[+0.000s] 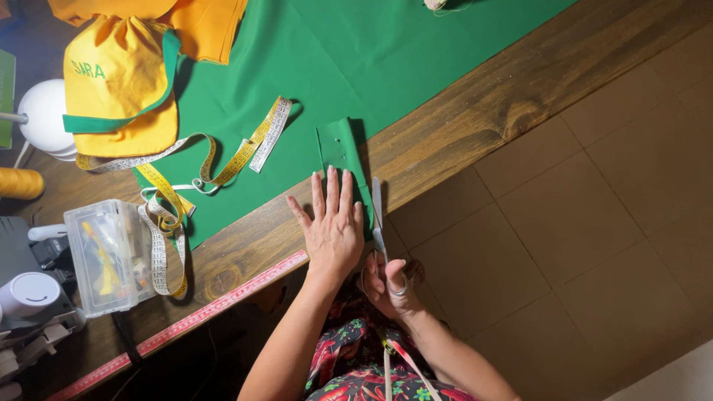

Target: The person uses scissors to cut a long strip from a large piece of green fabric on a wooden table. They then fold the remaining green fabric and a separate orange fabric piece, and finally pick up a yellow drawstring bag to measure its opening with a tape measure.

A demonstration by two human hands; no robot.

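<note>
**Pinning cloth flat while scissors meet its edge**

Gripping the scissors [380, 223] with fingers through the handles, the right hand [392, 286] sits off the table's near edge, so the blades run up alongside the right side of the folded green piece [340, 152]. The left hand [334, 226] lies open, fingers spread, palm down on the lower end of that fold, apparently to keep the layers from shifting against the blades. Whether the blades have bitten into the cloth is hard to tell from this angle. A pink ruler strip [223, 301] runs along the wooden table [475, 111] edge, handy for marking. Further left, a clear plastic box [108, 256] and a looped yellow tape measure [174, 197] lie within reach. Beyond spreads the large green fabric [356, 52], with a yellow and green garment [119, 85] laid at its far corner.
</note>
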